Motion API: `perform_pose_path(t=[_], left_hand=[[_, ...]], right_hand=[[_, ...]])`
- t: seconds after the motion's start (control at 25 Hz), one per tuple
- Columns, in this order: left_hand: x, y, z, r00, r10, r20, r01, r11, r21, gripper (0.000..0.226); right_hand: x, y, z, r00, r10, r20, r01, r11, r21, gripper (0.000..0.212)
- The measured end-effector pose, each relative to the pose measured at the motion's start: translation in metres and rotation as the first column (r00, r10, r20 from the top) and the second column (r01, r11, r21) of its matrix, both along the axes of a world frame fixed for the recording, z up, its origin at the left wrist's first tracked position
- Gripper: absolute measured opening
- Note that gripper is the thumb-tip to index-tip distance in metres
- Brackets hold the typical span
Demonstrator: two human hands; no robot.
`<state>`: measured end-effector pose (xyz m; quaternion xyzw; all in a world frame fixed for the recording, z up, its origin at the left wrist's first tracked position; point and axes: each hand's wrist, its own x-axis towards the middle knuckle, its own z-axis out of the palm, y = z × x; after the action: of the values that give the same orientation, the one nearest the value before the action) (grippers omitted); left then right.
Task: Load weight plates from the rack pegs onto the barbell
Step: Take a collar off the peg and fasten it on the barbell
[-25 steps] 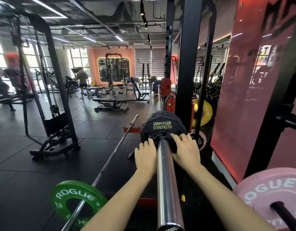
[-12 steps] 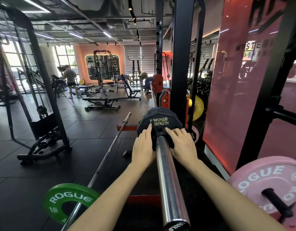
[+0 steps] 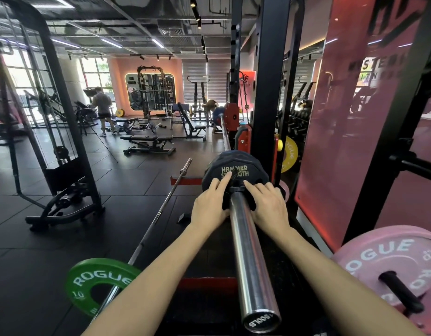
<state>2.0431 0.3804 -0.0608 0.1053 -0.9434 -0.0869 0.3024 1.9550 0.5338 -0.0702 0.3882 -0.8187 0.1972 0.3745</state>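
Observation:
A black Hammer Strength plate (image 3: pixel 234 163) sits on the chrome barbell sleeve (image 3: pixel 250 258), far up toward the rack upright. My left hand (image 3: pixel 209 204) lies flat against the plate's face left of the sleeve, fingers together. My right hand (image 3: pixel 267 204) presses the face right of the sleeve the same way. Neither hand wraps around the plate. A pink Rogue plate (image 3: pixel 389 260) hangs on a rack peg (image 3: pixel 401 292) at the lower right. A yellow Rogue plate (image 3: pixel 290 154) hangs behind the upright.
A second barbell (image 3: pixel 158 214) lies on the floor to the left with a green Rogue plate (image 3: pixel 98 287) on its near end. The black rack upright (image 3: pixel 270 93) stands just right of the sleeve. Benches and a person are far back.
The black plate has slid further up the sleeve toward the rack, with both hands following it. The view has shifted slightly with my head.

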Motion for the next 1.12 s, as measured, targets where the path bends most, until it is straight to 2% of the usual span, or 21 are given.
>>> perform_pose_path(t=[0.08,0.24,0.4,0.48,0.56,0.6,0.72,0.84,0.96,1.12], left_hand=[[0.001,0.002,0.002,1.000,-0.002,0.018,0.002,1.000,-0.021,0.099],[0.000,0.000,0.009,0.997,-0.049,0.053,0.051,0.998,-0.035,0.103],[-0.001,-0.004,0.015,0.990,-0.092,0.108,0.105,0.987,-0.121,0.108],[-0.003,-0.001,0.014,0.992,-0.085,0.091,0.099,0.982,-0.163,0.105],[-0.005,0.002,0.014,0.996,-0.060,0.064,0.070,0.980,-0.185,0.099],[-0.006,0.003,0.014,0.997,-0.050,0.054,0.060,0.978,-0.201,0.097],[-0.008,0.002,0.017,0.998,-0.057,0.037,0.063,0.972,-0.225,0.094],[-0.010,-0.002,0.015,0.998,-0.060,0.016,0.062,0.980,-0.188,0.083],[-0.011,-0.005,0.009,0.998,-0.059,-0.016,0.056,0.986,-0.155,0.073],[-0.012,-0.003,0.001,0.995,-0.064,-0.079,0.058,0.996,-0.072,0.063]], right_hand=[[0.002,-0.001,0.001,1.000,0.006,0.015,-0.006,1.000,-0.010,0.061],[0.014,-0.006,-0.001,0.976,-0.002,0.216,0.029,0.992,-0.120,0.053],[0.024,-0.005,-0.006,0.970,-0.004,0.244,0.041,0.988,-0.148,0.041],[0.027,-0.006,-0.007,0.960,-0.037,0.278,0.074,0.989,-0.124,0.043],[0.027,-0.009,-0.005,0.950,-0.078,0.304,0.115,0.988,-0.105,0.058],[0.027,-0.010,-0.003,0.954,-0.089,0.285,0.120,0.988,-0.093,0.067],[0.020,-0.011,0.000,0.993,-0.089,0.078,0.091,0.995,-0.033,0.085],[0.012,-0.007,0.006,0.997,-0.042,-0.057,0.043,0.999,0.027,0.074],[0.006,-0.004,0.007,0.995,-0.008,-0.099,0.012,0.999,0.036,0.061],[-0.002,0.001,0.004,0.984,0.031,-0.176,-0.026,0.999,0.029,0.060]])
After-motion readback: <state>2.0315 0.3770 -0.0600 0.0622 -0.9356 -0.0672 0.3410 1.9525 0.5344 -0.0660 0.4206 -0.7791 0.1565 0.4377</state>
